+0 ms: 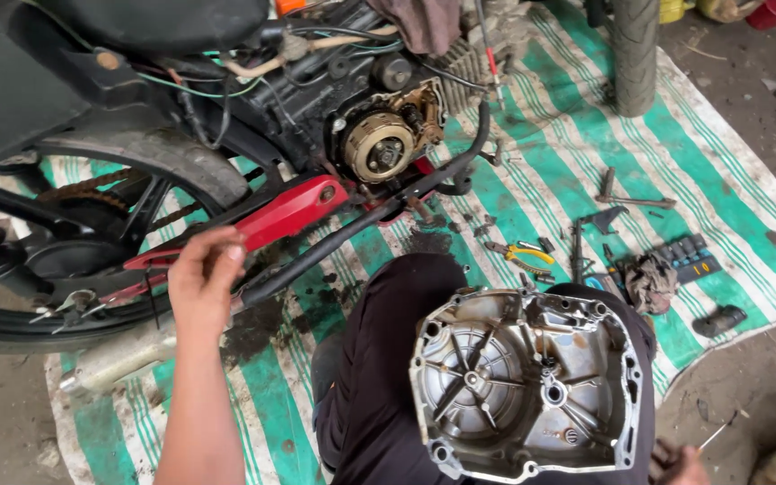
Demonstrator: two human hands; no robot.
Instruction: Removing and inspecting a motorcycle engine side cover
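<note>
Left hand [204, 278] is raised beside the red frame bar [267, 223], fingers curled around something small and dark that I cannot make out. Right hand [680, 464] shows only at the lower edge, so whether it grips is unclear; it sits by the cover [523, 386], which rests inside-up on the lap. Beyond, the clutch [379, 148] stands bare on the engine. This looks like mid-strip work, calling next for careful reach. Pliers [527, 256] lie on the striped mat [729, 189].

The left hand [204, 278] reaches toward the red panel [271, 220] at ten o'clock; the engine cover [523, 382] rests on the lap at five o'clock.
</note>
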